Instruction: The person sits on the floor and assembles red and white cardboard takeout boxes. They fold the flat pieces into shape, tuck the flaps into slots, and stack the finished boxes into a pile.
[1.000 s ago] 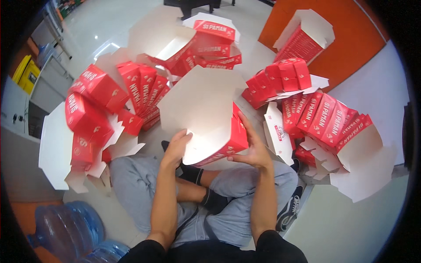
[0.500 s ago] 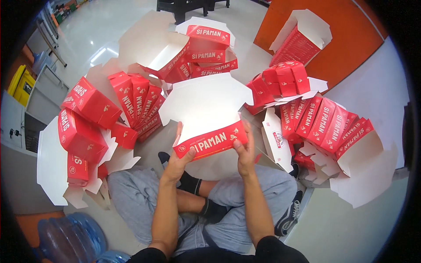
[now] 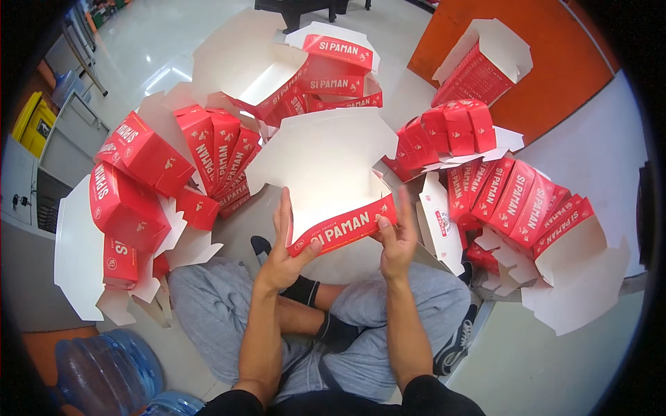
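A red and white cardboard food box (image 3: 340, 149) is held in front of me, its lid flap standing up at the far side and its white inside facing me. My left hand (image 3: 281, 260) grips the left corner, thumb on the red front panel and fingers along the side. At the right corner, my right hand (image 3: 397, 243) has its thumb against the front panel, with some fingers raised beside the box and others partly hidden behind it. The front and side walls stand up around the box's inside.
Folded red boxes (image 3: 132, 201) pile up at my left. More boxes (image 3: 513, 197) lean in a row at my right, with others (image 3: 333, 66) ahead. A nested stack (image 3: 472, 73) stands by the orange panel (image 3: 555, 76). Large clear blue bottles (image 3: 111, 367) lie at lower left.
The box's walls now stand higher and its inside looks deeper. My right hand's fingers have lifted away from the side, and the box has tilted slightly.
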A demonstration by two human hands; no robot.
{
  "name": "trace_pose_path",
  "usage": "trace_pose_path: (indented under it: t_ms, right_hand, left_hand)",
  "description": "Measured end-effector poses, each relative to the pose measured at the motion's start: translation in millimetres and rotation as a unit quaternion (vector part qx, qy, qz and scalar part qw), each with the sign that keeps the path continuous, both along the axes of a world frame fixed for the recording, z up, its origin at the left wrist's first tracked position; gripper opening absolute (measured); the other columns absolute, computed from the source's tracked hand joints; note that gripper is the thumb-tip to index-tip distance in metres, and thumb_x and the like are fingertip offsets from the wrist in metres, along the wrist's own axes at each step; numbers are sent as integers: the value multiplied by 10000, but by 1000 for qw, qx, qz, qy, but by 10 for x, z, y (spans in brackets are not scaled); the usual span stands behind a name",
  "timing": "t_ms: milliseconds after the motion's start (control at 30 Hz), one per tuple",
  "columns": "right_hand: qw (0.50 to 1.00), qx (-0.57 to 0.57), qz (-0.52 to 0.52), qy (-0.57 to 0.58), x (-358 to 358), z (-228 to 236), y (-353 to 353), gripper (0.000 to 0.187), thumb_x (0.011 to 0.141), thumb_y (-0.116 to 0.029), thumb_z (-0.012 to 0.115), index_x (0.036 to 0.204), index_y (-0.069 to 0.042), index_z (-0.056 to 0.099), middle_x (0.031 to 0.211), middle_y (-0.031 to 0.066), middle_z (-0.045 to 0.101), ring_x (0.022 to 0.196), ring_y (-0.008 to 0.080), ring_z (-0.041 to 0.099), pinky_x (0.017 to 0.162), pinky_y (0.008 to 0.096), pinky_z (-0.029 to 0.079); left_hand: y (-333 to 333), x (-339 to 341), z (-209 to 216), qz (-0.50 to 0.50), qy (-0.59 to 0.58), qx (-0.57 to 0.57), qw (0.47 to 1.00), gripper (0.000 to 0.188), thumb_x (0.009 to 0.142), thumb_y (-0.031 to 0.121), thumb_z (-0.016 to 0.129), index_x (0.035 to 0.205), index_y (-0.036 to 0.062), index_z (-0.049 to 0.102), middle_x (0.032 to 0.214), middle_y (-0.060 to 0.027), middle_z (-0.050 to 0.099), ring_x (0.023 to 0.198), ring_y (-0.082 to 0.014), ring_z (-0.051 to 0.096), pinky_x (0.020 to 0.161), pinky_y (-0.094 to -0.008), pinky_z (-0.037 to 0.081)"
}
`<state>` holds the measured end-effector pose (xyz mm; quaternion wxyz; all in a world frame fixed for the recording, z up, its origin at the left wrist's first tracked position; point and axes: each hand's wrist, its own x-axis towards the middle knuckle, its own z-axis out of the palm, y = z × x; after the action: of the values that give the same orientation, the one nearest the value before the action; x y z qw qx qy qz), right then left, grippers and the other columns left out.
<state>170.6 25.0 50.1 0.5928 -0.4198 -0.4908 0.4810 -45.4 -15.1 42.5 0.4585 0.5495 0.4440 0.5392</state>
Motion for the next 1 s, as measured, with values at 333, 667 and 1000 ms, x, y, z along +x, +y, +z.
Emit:
trace_pose_path:
  t_ms: [333, 667, 1000]
  right_hand:
    - [998, -7, -54, -24, -41, -192, -32, 441, 1099, -314, 498, 1362, 29, 589, 1184, 89, 673, 1000, 146, 687, 814, 310, 628]
    - [999, -2, -23, 38, -29, -92, -62, 395, 1084, -217, 532, 1361, 57, 596, 1341, 136, 625, 1217, 202, 599, 1039, 324, 478]
    - [998, -32, -44, -40, 6, -138, 31, 385, 1045, -207, 616, 1339, 40, 630, 1341, 123, 638, 1200, 174, 599, 1018, 304, 472]
  left_hand:
    - [-60, -24, 144, 42, 90, 51, 994, 1089, 897, 359, 711, 1621, -34, -1, 1656, -237, 107, 1547, -341, 97, 1245, -476, 90]
    - [-63, -113, 156, 26, 126, 63, 990, 1125, 923, 453, 715, 1623, -1, -40, 1604, -269, 72, 1509, -377, 110, 1230, -485, 146]
    - [-54, -28, 79, 19, 142, 55, 988, 1133, 924, 478, 705, 1622, 3, -50, 1600, -289, 47, 1513, -396, 91, 1233, -498, 125]
